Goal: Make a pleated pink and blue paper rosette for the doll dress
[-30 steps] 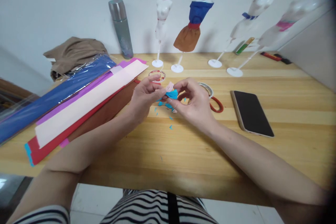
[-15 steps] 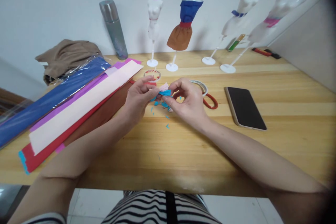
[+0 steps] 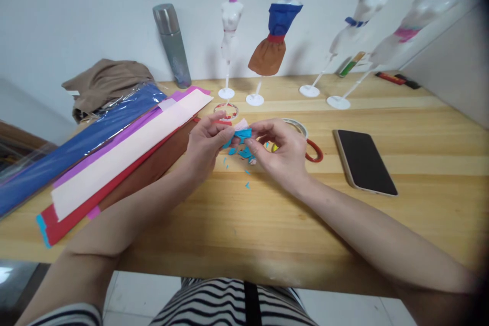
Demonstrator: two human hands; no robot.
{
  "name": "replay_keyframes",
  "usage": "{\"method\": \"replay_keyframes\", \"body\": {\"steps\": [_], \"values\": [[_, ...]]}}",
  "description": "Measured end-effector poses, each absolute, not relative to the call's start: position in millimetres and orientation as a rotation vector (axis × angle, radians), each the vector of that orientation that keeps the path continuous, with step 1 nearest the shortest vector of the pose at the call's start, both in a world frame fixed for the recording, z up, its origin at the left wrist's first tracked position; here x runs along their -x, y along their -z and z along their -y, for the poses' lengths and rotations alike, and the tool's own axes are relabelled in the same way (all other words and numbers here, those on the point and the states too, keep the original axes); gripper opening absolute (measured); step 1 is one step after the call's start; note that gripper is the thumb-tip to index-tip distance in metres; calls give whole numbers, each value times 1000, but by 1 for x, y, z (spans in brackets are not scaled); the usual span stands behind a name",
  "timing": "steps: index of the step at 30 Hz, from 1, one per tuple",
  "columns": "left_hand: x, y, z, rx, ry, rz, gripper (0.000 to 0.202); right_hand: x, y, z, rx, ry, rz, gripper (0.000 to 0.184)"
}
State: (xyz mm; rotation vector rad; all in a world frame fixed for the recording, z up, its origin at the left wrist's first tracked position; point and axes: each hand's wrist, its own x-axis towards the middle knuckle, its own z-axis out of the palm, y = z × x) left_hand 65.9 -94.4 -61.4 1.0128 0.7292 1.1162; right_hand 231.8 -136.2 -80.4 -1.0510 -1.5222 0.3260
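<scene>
- Wooden surface (image 3: 229, 244), spread beneath both your grips and bare for a good stretch on the near side.
- Stack of long coloured sheets (image 3: 130, 155), left of your left grip and slanting toward you; your left forearm passes over its near side, so a sideways sweep of that arm could drag the sheets askew.
- Four small white mannequins (image 3: 281, 19), standing in a row beyond your grips; a long forward reach might knock one, as their stems look thin.
- Your left grip (image 3: 204, 147), clamped on the left end of the paper by thumb and fingers.
- Your right grip (image 3: 284, 150), pinched together at the paper's right end.
- Dark phone (image 3: 367, 163), lying flat, well right of your right grip.
- Orange-red loop handle (image 3: 318, 152), just right of your right grip, the rest hidden behind your hand; fingers could snag it unseen.
- Blue pleated paper (image 3: 243, 134), held between your grips with a pale pink piece (image 3: 241, 124) rising behind. Pulling too hard may tear it; a slack pinch may let the folds open.
- Blue scraps (image 3: 245, 154), just below your grips; they could cling or hide a dropped piece.
</scene>
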Motion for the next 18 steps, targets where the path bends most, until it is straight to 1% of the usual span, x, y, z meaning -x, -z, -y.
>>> {"method": "replay_keyframes", "body": {"steps": [2,5,11,18], "values": [[-66,61,94,-999,-1126,-732,46,-232,81,137,1047,-317,1517,2],[-66,62,95,-986,-1128,-746,45,-232,81,136,1063,-318,1542,5],[-66,65,97,-997,-1100,-738,43,-230,81,134,1108,-326,1525,20],[-66,68,96,-1035,-1072,-736,41,-230,79,134,1083,-348,1549,21]]}}
